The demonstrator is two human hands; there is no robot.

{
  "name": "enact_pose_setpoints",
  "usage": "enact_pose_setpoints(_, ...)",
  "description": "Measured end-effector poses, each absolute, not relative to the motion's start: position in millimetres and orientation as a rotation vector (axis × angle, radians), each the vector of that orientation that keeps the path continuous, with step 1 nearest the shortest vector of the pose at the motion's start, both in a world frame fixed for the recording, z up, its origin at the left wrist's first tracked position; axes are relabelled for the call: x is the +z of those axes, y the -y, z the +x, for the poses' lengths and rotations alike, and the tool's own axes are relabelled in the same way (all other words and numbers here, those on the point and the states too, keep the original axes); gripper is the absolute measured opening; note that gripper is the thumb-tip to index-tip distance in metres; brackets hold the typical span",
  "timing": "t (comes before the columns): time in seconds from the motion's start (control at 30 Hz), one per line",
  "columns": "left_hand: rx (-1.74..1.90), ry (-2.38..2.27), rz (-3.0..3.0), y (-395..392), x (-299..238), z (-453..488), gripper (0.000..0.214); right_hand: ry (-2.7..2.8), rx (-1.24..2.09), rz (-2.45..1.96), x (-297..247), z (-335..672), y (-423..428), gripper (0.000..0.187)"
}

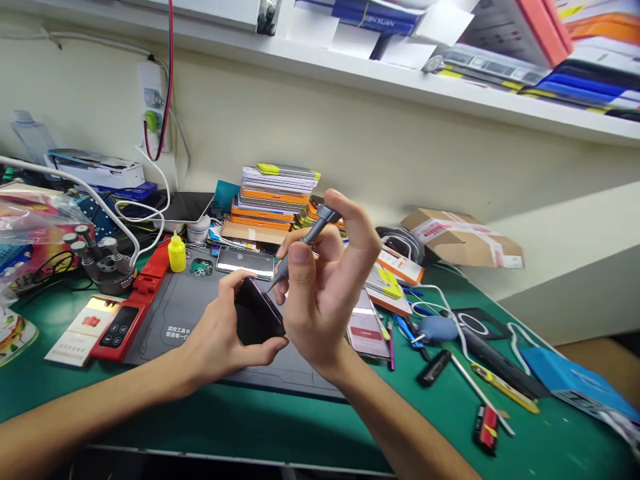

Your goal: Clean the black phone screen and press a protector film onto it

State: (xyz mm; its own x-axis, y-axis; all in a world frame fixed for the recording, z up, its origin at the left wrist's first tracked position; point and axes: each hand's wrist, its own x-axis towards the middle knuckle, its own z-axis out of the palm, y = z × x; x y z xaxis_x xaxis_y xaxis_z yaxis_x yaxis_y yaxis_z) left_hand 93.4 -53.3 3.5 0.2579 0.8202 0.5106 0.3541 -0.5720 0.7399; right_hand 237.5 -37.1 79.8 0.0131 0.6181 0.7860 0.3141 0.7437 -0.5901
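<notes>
My left hand (220, 327) is closed around a dark smartphone (255, 317), holding it tilted above the grey work mat (165, 303). In my right hand (330, 287) is a slim grey precision screwdriver (311, 237), with the index fingertip on its end cap and the thumb and other fingers round its shaft. The screwdriver's tip meets the phone's upper edge; whether it sits in a screw is too small to tell. Behind the hands, another phone (245, 261) lies flat on the mat, near a small green circuit board (201, 267).
A yellow bottle (177, 253) and a red device (120, 327) stand left, by a screwdriver stand (105, 263). Stacked phone-part boxes (273, 200) rise behind. At right lie a phone (369, 327), a blue blower bulb (437, 329), cables and a lighter (485, 430). A shelf (350, 73) overhangs.
</notes>
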Motion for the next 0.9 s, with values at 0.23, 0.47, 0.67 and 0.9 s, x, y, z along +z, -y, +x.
enact_pose_setpoints(0.23,1.301,-1.027,2.064,51.7,-1.5,92.7,0.088,1.671,0.244,-0.787,78.0,238.8,35.1,0.047)
enact_pose_setpoints(0.47,1.262,-1.024,2.017,51.6,-0.4,94.2,0.087,1.661,0.296,-0.757,78.4,240.8,32.2,0.045)
enact_pose_setpoints(0.67,1.288,-0.983,1.995,49.4,-5.4,95.0,0.092,1.697,0.17,-0.745,78.9,238.8,35.1,0.051)
enact_pose_setpoints(0.9,1.289,-0.991,2.002,51.4,-3.9,94.8,0.09,1.671,0.276,-0.706,75.9,234.5,33.1,0.039)
